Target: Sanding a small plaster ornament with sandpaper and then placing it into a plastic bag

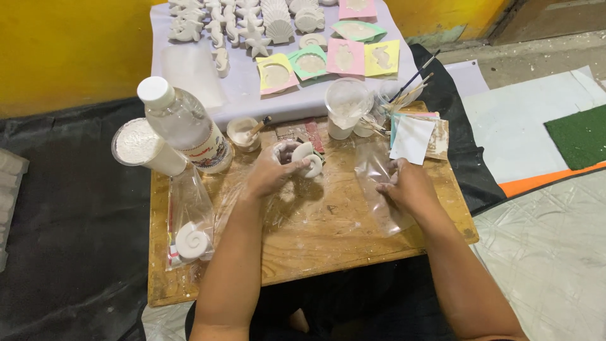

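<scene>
A white spiral shell-shaped plaster cast (307,159) sits gripped in the person's left hand (273,169) above a paint-flecked wooden board (315,240). The right hand (407,184) pinches the edge of a clear plastic bag (379,186) lying flat just beside, near a clear plastic cup (346,106)

Left hand (273,169) holds white plaster shell (307,159); right hand (407,184) pins clear bag (379,189) on wooden board (315,240).
</scene>
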